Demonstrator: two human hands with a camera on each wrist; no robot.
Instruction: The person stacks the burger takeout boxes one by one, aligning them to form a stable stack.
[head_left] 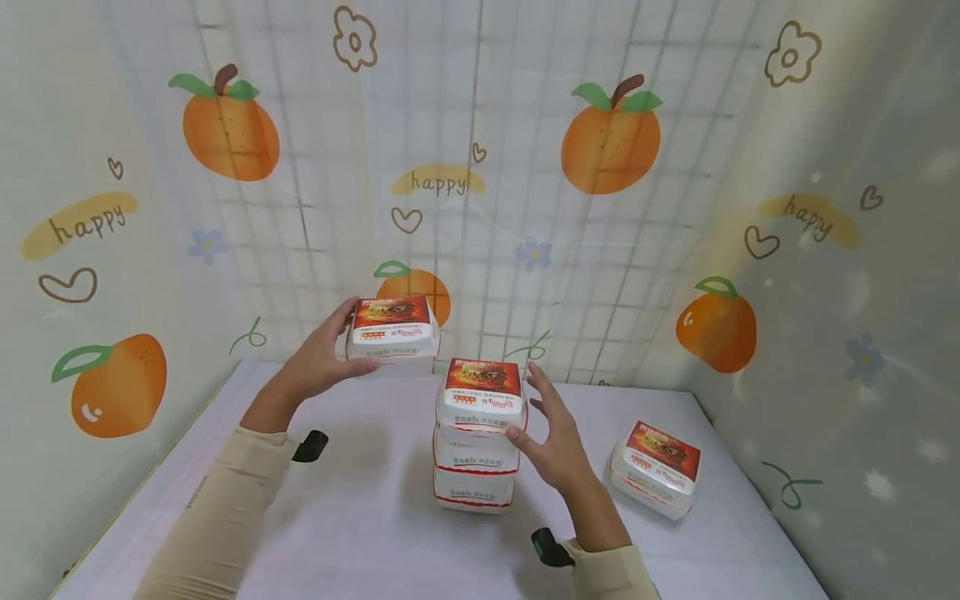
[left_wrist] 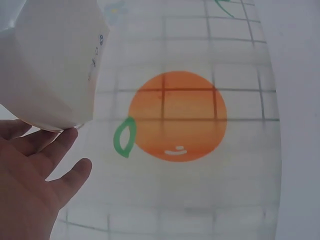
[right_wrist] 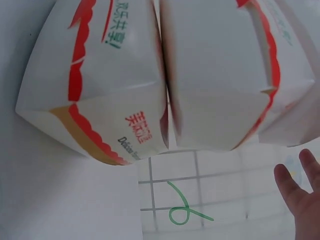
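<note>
My left hand grips a burger box by its left side and holds it above the table, behind and left of a stack. In the left wrist view the fingers lie against the white box. The stack has three burger boxes, the top one with a burger picture on its lid. At the stack's right side is my right hand, fingers spread, thumb at the top box's front corner. In the right wrist view its fingertips stand apart from the boxes.
Another burger box sits turned at an angle on the right of the white table. A curtain printed with oranges hangs behind and along both sides, with a wire grid showing through at the back.
</note>
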